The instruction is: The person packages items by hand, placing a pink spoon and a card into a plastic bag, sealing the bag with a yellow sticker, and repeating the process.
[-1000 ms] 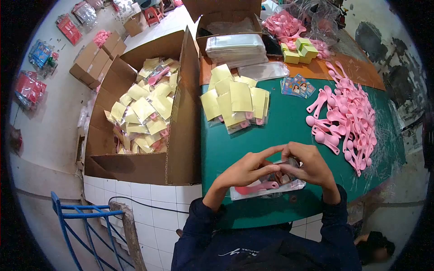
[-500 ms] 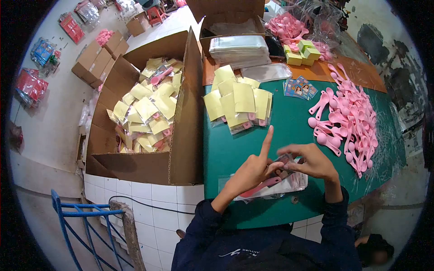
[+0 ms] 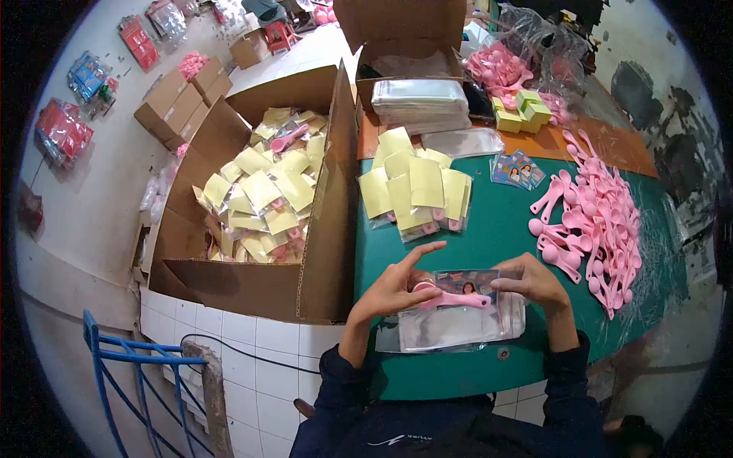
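My left hand (image 3: 393,290) pinches a pink measuring spoon (image 3: 467,300) at its bowl end, index finger pointing away from the grip. Just behind the spoon is a printed card (image 3: 450,279) with a small figure on it. The thumb and fingers of my right hand (image 3: 533,281) close on the card's right edge. Whether the card and spoon sit inside a clear bag cannot be made out. Beneath both hands lies a stack of clear plastic bags (image 3: 439,333) on the green table (image 3: 489,221).
Filled packets with yellow backs (image 3: 425,183) lie beyond my hands. A large carton (image 3: 324,221) at left holds many more. Pink spoons (image 3: 599,214) are heaped at right, near printed cards (image 3: 518,169). Clear bags (image 3: 420,103) and yellow blocks (image 3: 527,111) stand at the back.
My hands have moved apart, and the card now lies flat and visible between them. The spoon has turned from slanted to nearly level and shifted up against the card.
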The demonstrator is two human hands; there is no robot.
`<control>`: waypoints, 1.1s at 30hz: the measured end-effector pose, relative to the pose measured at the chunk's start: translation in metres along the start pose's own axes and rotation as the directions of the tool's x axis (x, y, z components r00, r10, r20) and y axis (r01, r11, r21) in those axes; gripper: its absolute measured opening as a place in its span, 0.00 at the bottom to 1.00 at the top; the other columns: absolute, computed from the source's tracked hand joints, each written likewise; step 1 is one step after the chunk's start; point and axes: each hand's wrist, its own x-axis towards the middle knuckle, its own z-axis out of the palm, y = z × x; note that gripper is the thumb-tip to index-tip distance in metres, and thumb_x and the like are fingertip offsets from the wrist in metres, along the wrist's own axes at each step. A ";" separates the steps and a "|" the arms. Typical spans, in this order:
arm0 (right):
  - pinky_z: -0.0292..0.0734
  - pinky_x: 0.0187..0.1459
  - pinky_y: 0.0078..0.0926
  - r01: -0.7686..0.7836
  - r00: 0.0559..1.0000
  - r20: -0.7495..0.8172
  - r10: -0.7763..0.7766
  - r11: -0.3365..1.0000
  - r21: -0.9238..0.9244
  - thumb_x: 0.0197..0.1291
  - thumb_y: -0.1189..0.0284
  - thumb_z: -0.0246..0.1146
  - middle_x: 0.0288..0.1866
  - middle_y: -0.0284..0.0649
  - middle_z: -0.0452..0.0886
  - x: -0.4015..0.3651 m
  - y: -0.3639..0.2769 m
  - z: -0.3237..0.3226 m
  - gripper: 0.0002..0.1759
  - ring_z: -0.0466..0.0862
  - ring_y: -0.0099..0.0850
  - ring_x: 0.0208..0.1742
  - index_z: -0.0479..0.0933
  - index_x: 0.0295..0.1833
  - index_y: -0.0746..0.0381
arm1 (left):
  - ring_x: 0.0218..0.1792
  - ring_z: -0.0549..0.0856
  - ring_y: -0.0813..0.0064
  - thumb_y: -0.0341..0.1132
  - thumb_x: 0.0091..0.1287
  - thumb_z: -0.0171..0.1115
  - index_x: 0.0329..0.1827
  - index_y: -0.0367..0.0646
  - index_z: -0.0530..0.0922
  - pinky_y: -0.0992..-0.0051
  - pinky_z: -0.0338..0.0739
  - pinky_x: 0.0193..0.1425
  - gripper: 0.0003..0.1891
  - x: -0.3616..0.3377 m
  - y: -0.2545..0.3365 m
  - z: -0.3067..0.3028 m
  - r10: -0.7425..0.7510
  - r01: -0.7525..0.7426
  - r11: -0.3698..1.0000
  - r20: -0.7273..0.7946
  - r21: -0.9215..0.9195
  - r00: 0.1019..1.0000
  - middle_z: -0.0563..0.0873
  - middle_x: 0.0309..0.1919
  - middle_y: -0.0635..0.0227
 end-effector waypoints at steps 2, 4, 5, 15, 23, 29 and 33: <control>0.68 0.28 0.17 -0.053 0.998 -0.035 0.051 0.997 -0.049 0.50 0.75 0.67 0.25 0.34 0.79 0.000 0.003 -0.002 0.13 0.76 0.19 0.26 0.78 0.40 0.71 | 0.27 0.74 0.87 0.29 0.60 0.66 0.72 0.49 0.55 0.84 0.69 0.31 0.38 0.001 -0.002 -0.001 0.013 -0.012 1.000 0.022 -0.012 1.000 0.82 0.26 0.70; 0.67 0.25 0.17 0.033 0.996 -0.080 -0.032 0.999 0.009 0.48 0.77 0.68 0.23 0.33 0.78 0.004 0.002 0.003 0.08 0.75 0.18 0.23 0.76 0.33 0.67 | 0.31 0.76 0.86 0.28 0.59 0.66 0.72 0.49 0.54 0.84 0.72 0.34 0.40 -0.001 -0.002 -0.002 0.003 0.000 0.998 0.046 -0.065 0.999 0.83 0.30 0.68; 0.67 0.25 0.16 0.022 0.992 -0.127 -0.018 0.999 0.024 0.47 0.77 0.68 0.23 0.33 0.78 0.004 0.002 0.006 0.08 0.75 0.18 0.23 0.75 0.30 0.66 | 0.34 0.77 0.85 0.27 0.59 0.67 0.73 0.49 0.53 0.83 0.73 0.36 0.41 -0.002 -0.001 -0.003 -0.009 0.015 0.994 0.060 -0.109 0.998 0.83 0.33 0.67; 0.72 0.30 0.18 0.148 0.896 -0.378 -0.234 0.959 -0.244 0.48 0.79 0.69 0.25 0.35 0.77 -0.012 -0.022 0.030 0.08 0.78 0.21 0.28 0.75 0.29 0.66 | 0.41 0.85 0.66 0.32 0.64 0.61 0.72 0.44 0.49 0.70 0.79 0.46 0.36 -0.026 -0.006 0.024 0.132 -0.039 0.964 -0.348 0.263 0.928 0.85 0.41 0.57; 0.73 0.46 0.33 0.306 0.941 0.078 -0.329 0.731 -0.610 0.46 0.74 0.70 0.45 0.46 0.76 -0.038 -0.029 0.091 0.21 0.78 0.42 0.48 0.74 0.47 0.63 | 0.46 0.84 0.66 0.29 0.73 0.43 0.73 0.46 0.34 0.68 0.80 0.51 0.33 -0.082 -0.015 0.081 -0.220 0.167 0.931 -0.135 -0.324 0.966 0.83 0.44 0.52; 0.71 0.44 0.36 0.286 0.953 0.126 -0.277 0.673 -0.682 0.43 0.75 0.70 0.38 0.44 0.72 -0.044 -0.019 0.103 0.18 0.75 0.43 0.45 0.74 0.42 0.62 | 0.44 0.84 0.68 0.28 0.72 0.44 0.74 0.49 0.37 0.71 0.80 0.49 0.33 -0.085 -0.025 0.084 -0.216 0.174 0.943 -0.124 -0.285 0.968 0.83 0.43 0.51; 0.70 0.43 0.38 0.316 0.943 0.132 -0.307 0.689 -0.653 0.43 0.76 0.69 0.37 0.44 0.71 -0.041 -0.012 0.107 0.16 0.74 0.43 0.43 0.72 0.38 0.63 | 0.39 0.84 0.72 0.28 0.72 0.45 0.74 0.49 0.41 0.73 0.79 0.47 0.32 -0.084 -0.019 0.084 -0.230 0.185 0.951 -0.165 -0.249 0.959 0.83 0.37 0.56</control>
